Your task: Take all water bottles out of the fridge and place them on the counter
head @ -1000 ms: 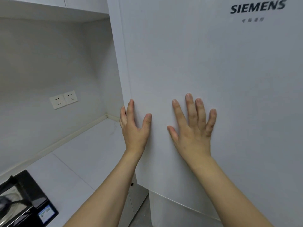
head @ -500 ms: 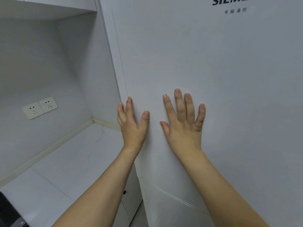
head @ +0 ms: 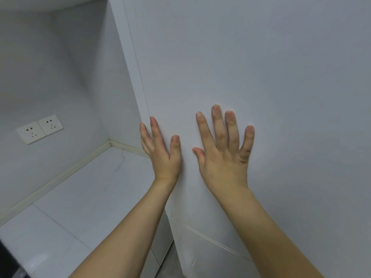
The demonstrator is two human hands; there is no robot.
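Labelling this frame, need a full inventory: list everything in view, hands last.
fridge door: 1, white, fills the right side, closed
counter: 1, white, lower left, beside the fridge
wall sockets: 2, white, side by side on the left wall above the counter
dark object: 1, black, bottom left edge, mostly cut off, cannot identify
left hand: 1, flat at the door's left edge, fingers straight
right hand: 1, flat on the door face, fingers spread
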